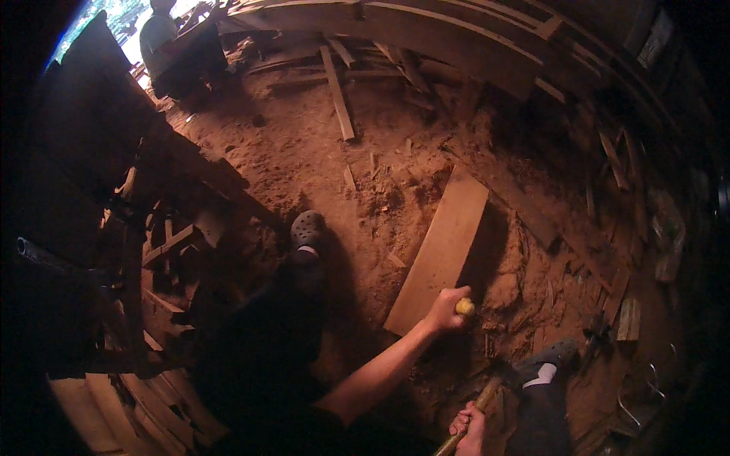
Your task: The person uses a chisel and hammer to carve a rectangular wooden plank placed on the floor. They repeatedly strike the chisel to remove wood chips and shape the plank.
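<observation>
My left hand (pixel 447 310) is closed round a thing with a rounded yellow end (pixel 465 307), above the near end of a long flat board (pixel 443 247); the rest of what it grips is hidden. The board lies slanting on the brown, crumbly ground. Lower down, my right hand (pixel 468 427) wraps round a wooden handle (pixel 485 395). That handle runs up and to the right into shadow near my right shoe, where its far end is too dark to make out. Whether both hands hold one tool, I cannot tell.
My grey clogs (pixel 308 229) stand on either side of the board. A narrow wood strip (pixel 338 95) lies farther off, and scrap wood (pixel 171 247) is piled at left. Stacked planks (pixel 456 38) line the far side. Another person (pixel 158 34) is at the far left.
</observation>
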